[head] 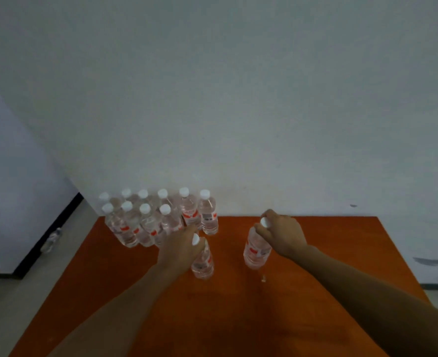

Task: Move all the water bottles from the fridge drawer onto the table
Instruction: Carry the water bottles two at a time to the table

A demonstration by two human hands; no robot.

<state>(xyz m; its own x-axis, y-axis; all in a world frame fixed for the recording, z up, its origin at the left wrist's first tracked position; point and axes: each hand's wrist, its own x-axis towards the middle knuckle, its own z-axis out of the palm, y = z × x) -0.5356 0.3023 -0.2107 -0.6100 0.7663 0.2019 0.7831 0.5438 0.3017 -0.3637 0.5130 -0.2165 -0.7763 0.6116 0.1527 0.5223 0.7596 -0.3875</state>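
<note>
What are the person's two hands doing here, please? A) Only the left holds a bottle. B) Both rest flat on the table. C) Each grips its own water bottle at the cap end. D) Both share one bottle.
C: the left hand grips the top of the left bottle, and the right hand pinches the cap of the right bottle.

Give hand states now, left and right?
Left hand: grips the left bottle at its cap.
Right hand: grips the right bottle at its cap.
</note>
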